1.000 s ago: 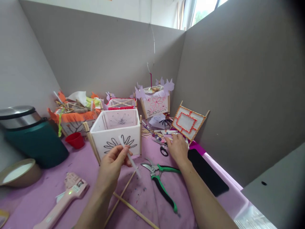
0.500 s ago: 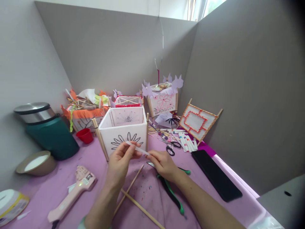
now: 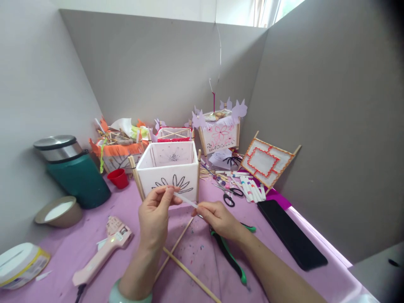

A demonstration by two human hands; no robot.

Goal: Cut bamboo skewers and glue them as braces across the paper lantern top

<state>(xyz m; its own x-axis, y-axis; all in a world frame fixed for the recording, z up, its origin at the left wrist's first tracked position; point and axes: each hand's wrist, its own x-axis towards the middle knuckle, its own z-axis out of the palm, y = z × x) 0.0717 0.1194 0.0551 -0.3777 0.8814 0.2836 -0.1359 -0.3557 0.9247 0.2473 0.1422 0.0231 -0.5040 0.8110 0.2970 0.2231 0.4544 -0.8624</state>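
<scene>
Both hands hold one thin translucent white stick (image 3: 186, 200) above the purple table cover (image 3: 195, 256). My left hand (image 3: 156, 212) pinches its left end, and my right hand (image 3: 217, 219) pinches its right end. Just behind the stick stands a white paper lantern box (image 3: 168, 172) with a black flower drawing and wooden corner posts. Two crossed wooden sticks (image 3: 179, 256) lie on the cover below my hands. Green-handled cutters (image 3: 232, 252) lie under my right wrist.
A pink glue gun (image 3: 104, 248) lies at the left. A teal bin (image 3: 71, 172), a bowl (image 3: 59, 210), a tape roll (image 3: 20, 265) and a red cup (image 3: 118, 177) stand further left. Markers (image 3: 251, 189), scissors (image 3: 229, 195), a black phone (image 3: 292, 233) and other lanterns (image 3: 221, 130) sit behind and right.
My right hand came back from the markers at the far right and took hold of the free end of the stick. The camera view shifted left.
</scene>
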